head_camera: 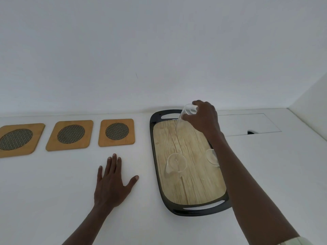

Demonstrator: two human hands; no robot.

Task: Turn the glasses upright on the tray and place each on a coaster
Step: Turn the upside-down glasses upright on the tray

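Observation:
A black tray with a wood-look floor lies on the white table at right. My right hand grips a clear glass by its base over the tray's far end; the glass is tilted, mouth downward. A second clear glass stands upside down near the tray's middle left. A third glass sits at the tray's right side, partly hidden by my right forearm. Three square wooden coasters with dark mesh centres lie in a row to the left. My left hand rests flat on the table, fingers spread.
A white wall rises behind the table and another on the right. A rectangular flush panel with a small dark notch is set into the tabletop behind the tray's right side.

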